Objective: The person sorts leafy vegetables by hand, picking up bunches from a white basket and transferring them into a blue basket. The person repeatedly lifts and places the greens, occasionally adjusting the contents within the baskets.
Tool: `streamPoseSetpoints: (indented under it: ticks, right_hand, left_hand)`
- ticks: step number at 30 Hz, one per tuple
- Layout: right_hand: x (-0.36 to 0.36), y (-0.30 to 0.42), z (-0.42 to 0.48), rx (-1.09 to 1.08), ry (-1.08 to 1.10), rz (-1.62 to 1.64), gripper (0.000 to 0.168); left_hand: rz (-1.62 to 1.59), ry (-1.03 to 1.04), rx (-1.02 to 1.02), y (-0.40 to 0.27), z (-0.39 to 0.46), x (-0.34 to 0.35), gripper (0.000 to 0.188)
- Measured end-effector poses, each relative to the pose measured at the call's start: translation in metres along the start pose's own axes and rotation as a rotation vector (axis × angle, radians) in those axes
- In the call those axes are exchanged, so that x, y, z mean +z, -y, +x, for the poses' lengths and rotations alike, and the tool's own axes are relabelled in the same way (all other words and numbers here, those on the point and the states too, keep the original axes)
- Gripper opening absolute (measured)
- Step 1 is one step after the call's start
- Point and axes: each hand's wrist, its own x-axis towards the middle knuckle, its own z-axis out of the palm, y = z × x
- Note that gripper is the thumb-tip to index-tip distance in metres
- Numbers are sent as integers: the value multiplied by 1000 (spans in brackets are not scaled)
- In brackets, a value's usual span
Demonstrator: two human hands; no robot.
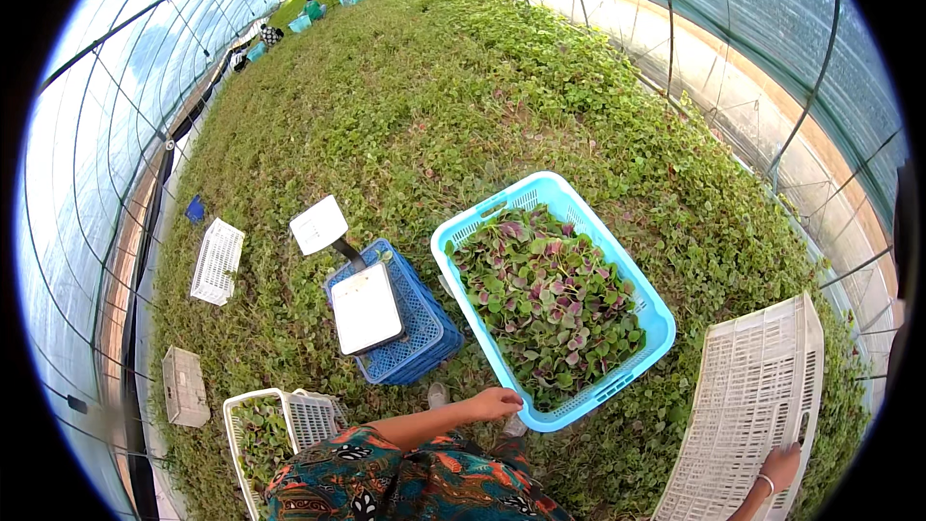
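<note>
A light-blue plastic basket (658, 307) holds a heap of green and purple leafy greens (550, 297). At its near corner is my left hand (498, 404), fingers bent against the rim. Over at the lower right, my right hand (781, 464), with a light bangle at the wrist, grips the edge of a white slatted plastic crate (752, 391) by its handle slot. Left of the light-blue basket, a scale with a white platform (367, 309) rests on an upturned or stacked blue plastic crate (423, 333); which of the two I cannot tell.
White crates (217, 260) (186, 387) lie at the left. Another white crate (233, 423) with greens stands near my legs. Low plants (347, 116) cover the ground inside a hooped greenhouse. Several people (312, 9) crouch far off beside blue baskets (299, 23).
</note>
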Motion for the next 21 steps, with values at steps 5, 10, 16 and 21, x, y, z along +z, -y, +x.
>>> streamPoseSetpoints:
  ticks: [5,10,16,21]
  right_hand:
    - [-121,55,-25,-254,-255,199,47]
    - [-240,145,-98,-759,-618,622,25]
    - [-316,280,-225,-1473,-454,978,27]
    - [-348,374,-339,-1946,-380,1125,25]
  left_hand:
    - [-526,287,46,-86,11,38,89]
    - [-797,311,255,-122,-18,21,101]
    - [-1122,-84,562,-88,-150,-49,101]
    - [-1436,-419,582,8,-225,-65,107]
